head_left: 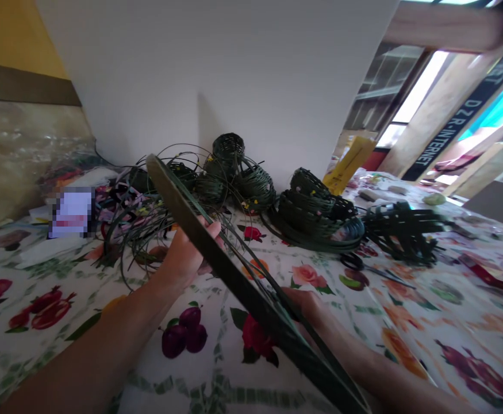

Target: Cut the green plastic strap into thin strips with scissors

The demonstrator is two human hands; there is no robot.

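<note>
Currently, both hands are working with a dark green band (pixel 242 291), which is forming a long, narrow loop above the near part of the desk (pixel 148 351). Its long axis is running diagonally across the view: one rounded end is pointing up and leftward, toward the white wall (pixel 234 69), while the other is slanting down to the lower right, near the person. The loop is showing almost edge-on, tilted rather than lying flat. The left hand (pixel 186 247) is closing on its upper half, the thumb showing just past the band. The right hand (pixel 305 305) is resting by the lower half, on its right side; its fingers are hiding behind the strips, so I cannot tell how tightly they are gripping. Beyond, loose strips (pixel 139 241) are lying tangled at left, woven baskets (pixel 253 187) are standing along the wall, and scissors (pixel 376 270) are lying at right.
</note>
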